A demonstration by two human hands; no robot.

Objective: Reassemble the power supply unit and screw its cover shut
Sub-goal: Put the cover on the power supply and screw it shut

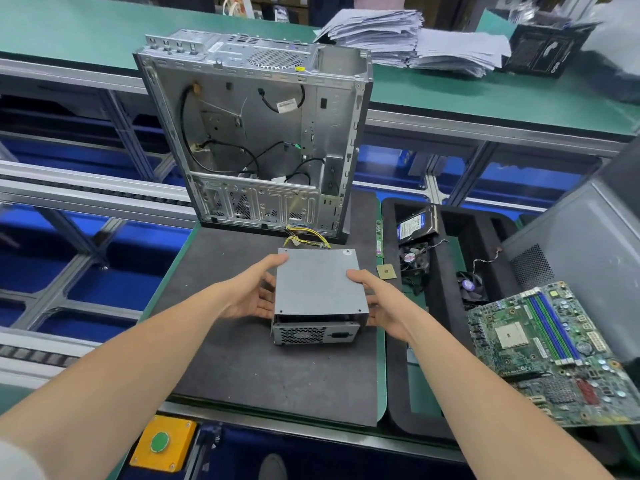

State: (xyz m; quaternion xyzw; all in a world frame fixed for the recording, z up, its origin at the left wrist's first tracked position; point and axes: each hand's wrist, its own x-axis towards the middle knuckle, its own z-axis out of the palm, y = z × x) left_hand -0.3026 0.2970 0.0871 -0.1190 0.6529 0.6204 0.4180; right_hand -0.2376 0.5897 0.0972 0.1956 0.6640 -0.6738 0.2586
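The power supply unit (313,336) stands in the middle of the frame on the dark mat (242,368), with its fan grille facing the lower edge. The grey cover (320,282) lies over it but is not yet seated: a dark gap shows between the cover's near edge and the grille face. The left hand (254,294) grips the left side of the cover, and the right hand (381,303) grips the right side. Each thumb lies on top, and the other fingers curl around the side wall.

To do this step well, the person should probably lower the cover evenly, keep both sides parallel to the body, and make sure the yellow and black wires (306,239) leave freely at the far end and are not pinched. The screw holes should meet before any screw goes in.

The inside of the unit is hidden by the cover, and so are the lower fingers. It cannot be told whether any tab is engaged. No screws or screwdriver can be made out. Behind stands the open computer case (256,133); at the right, the motherboard (547,351) is cut off by the frame.
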